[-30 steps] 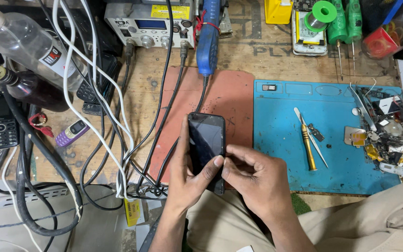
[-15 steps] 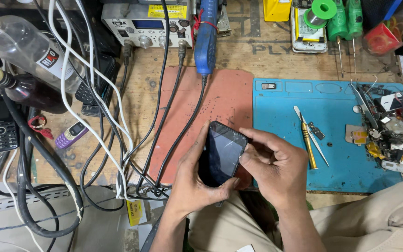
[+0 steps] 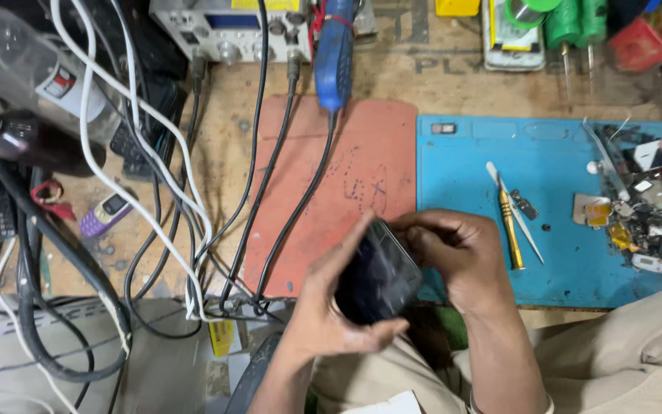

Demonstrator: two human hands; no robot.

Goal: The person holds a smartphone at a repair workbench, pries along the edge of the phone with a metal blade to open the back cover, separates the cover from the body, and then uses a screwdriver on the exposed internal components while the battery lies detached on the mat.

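Note:
Both my hands hold a black smartphone (image 3: 378,274) just above the near edge of a wooden workbench. My left hand (image 3: 323,307) cups it from below and from the left, thumb under its lower end. My right hand (image 3: 457,257) grips its upper right side, fingers curled over the edge. The phone is tilted, its dark screen facing up and left. Motion blur hides detail of the phone. Under the hands lie an orange-red work mat (image 3: 342,176) and a blue work mat (image 3: 561,222).
A yellow-handled screwdriver (image 3: 509,226) and tweezers (image 3: 519,215) lie on the blue mat, with a heap of small phone parts (image 3: 649,211) at its right. Black and white cables (image 3: 193,207) cross the left side. A blue tool (image 3: 335,54), a bench instrument (image 3: 231,27) and bottles (image 3: 32,84) stand behind.
The phone was flat and upright over the orange mat; it has been lifted, tilted and brought down toward my lap, and my right hand has moved up over its top edge.

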